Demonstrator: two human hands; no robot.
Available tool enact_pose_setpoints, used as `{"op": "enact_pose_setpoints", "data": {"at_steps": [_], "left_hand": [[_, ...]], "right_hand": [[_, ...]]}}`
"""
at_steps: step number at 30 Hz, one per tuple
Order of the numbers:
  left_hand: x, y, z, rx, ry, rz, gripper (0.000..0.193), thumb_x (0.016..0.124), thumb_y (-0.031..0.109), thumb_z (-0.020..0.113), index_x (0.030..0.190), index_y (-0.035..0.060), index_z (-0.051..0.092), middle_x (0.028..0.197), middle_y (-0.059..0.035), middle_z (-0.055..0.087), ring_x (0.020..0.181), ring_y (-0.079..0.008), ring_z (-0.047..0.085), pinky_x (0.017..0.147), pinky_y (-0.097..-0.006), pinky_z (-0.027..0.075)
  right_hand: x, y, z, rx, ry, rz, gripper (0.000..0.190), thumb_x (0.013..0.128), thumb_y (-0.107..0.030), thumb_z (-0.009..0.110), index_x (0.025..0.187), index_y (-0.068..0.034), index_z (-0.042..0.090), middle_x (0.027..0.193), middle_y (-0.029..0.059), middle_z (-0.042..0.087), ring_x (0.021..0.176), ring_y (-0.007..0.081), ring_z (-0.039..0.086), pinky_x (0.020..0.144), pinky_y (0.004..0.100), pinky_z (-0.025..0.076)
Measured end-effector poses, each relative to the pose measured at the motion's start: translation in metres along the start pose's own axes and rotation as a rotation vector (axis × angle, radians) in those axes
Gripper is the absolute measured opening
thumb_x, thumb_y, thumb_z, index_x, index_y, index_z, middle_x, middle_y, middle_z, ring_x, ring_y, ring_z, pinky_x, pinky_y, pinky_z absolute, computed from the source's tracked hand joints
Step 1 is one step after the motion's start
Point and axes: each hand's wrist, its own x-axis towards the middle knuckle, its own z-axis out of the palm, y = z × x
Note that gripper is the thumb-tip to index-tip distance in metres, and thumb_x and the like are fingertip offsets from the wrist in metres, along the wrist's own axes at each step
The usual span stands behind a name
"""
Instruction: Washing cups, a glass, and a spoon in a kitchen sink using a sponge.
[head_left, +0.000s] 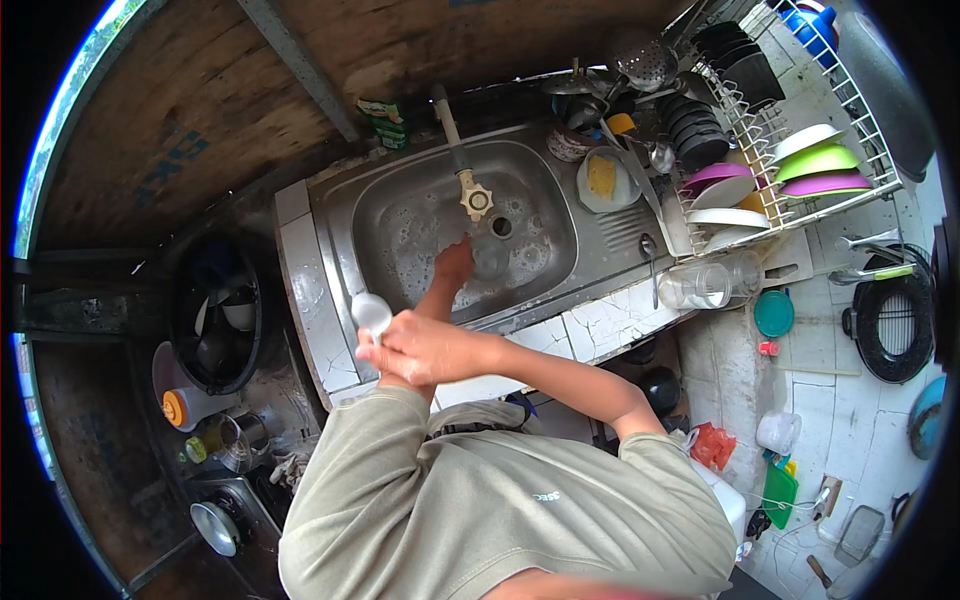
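Observation:
My right hand (420, 346) crosses over my left forearm at the sink's front edge. Its fingers grip the handle of a white spoon or small ladle (370, 310), whose bowl points away from me. My left hand (454, 261) reaches down into the stainless steel sink (360, 217), one finger stretched towards the tap. Right beside it is a round, clear glass or bowl (490, 259); whether the hand touches it cannot be told. Soapy foam covers the basin floor near the drain hole (500, 226). A pipe tap with a cream star-shaped handle (477, 200) hangs over the basin.
Right of the basin stands a dish (609, 180) with a yellow sponge. Beyond are a white wire dish rack (832, 199) with plates and bowls, a spoon (649, 259) and glass jars (694, 286). A dark tub (217, 315) of dishes sits left, above an orange-capped bottle (196, 407).

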Motion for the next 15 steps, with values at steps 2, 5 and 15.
{"op": "enact_pose_setpoints", "data": {"at_steps": [2,5,15], "left_hand": [[-0.002,0.000,0.001,0.086,-0.100,0.136,0.051,0.086,0.014,0.051,0.136,0.0034,0.042,0.098,-0.0232,0.068,0.090,-0.0408,0.067,0.076,-0.0511,0.054],[-0.005,0.007,0.009,-0.057,0.088,-0.176,0.042,0.087,0.015,0.051,0.127,0.0057,0.044,0.094,-0.0254,0.068,0.090,-0.0431,0.067,0.075,-0.0551,0.052],[0.013,-0.009,0.023,-0.051,0.054,-0.159,0.037,0.091,0.019,0.049,0.125,0.0057,0.046,0.095,-0.0244,0.068,0.090,-0.0429,0.067,0.075,-0.0562,0.052]], "right_hand": [[0.004,0.007,-0.003,0.131,0.069,0.061,0.030,0.099,-0.022,0.048,0.089,0.004,0.060,0.077,0.0257,0.063,0.077,0.0435,0.062,0.072,0.0474,0.049],[0.009,0.018,-0.012,-0.312,-0.063,0.241,0.030,0.098,-0.020,0.049,0.089,0.005,0.061,0.078,0.0274,0.063,0.079,0.0444,0.062,0.072,0.0481,0.049],[0.008,0.001,-0.012,0.139,-0.027,0.051,0.039,0.101,-0.027,0.046,0.090,0.005,0.065,0.083,0.0226,0.065,0.079,0.0380,0.063,0.076,0.0429,0.048]]}}
